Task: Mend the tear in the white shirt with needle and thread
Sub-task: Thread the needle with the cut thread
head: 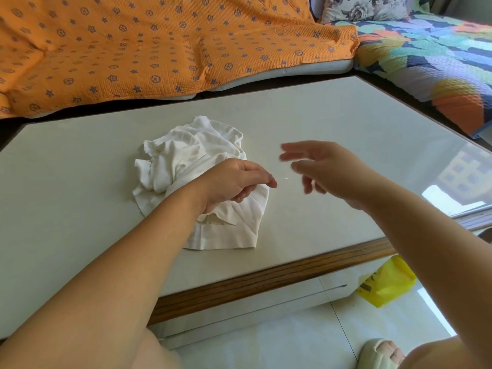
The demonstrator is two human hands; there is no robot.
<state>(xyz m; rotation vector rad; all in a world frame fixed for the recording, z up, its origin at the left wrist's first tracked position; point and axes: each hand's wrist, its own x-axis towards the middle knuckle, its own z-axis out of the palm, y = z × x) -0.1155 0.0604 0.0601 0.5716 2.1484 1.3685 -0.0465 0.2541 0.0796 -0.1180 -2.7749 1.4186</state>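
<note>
Bright daylight, motion-blurred right hand [330, 171]

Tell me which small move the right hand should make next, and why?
Probably bring the open right hand to the left hand's curled fingertips on the crumpled white cloth shirt. A thin thread seems to glint between the hands; the left grip's content is unclear.

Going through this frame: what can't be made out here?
Head view:
Tear: hidden in crumpled folds of the white shirt and under the left hand.
Needle, thread: too small to see; whether the left fingers pinch them is unclear.
Right hand: motion-blurred, fingers spread.
</note>
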